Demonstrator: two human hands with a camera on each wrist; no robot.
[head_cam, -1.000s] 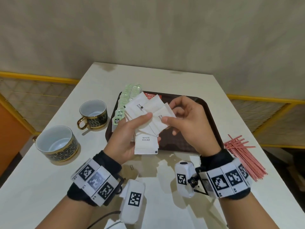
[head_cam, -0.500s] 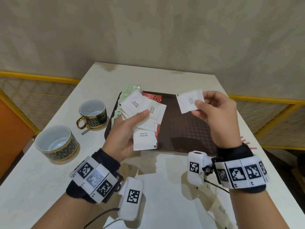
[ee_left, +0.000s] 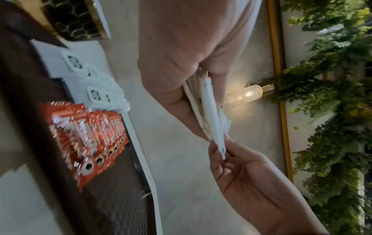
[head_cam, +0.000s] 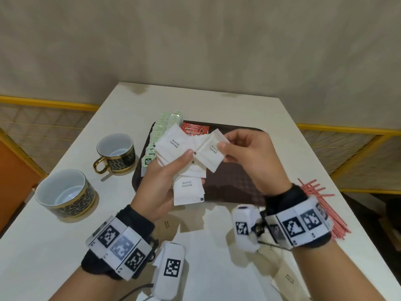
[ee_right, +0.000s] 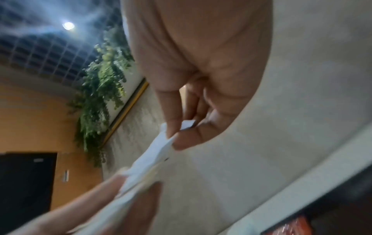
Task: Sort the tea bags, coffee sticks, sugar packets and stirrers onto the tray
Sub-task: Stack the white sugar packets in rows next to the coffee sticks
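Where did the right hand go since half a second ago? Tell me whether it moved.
Yes. The right hand moved left across the tray, back to the sugar packets held by the left hand, and pinches one packet.

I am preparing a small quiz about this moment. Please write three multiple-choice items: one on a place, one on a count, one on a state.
1. Where do the red stirrers lie?
A. on the table, right of the tray
B. inside a cup
C. on the tray

2. How many cups stand on the table?
A. one
B. two
C. four

3. What is the right hand doing?
A. resting flat
B. pinching one sugar packet
C. holding a cup

Key: 1 A, they lie past the tray's right edge. 2 B, both stand left of the tray. 3 B, thumb and fingers pinch its corner.
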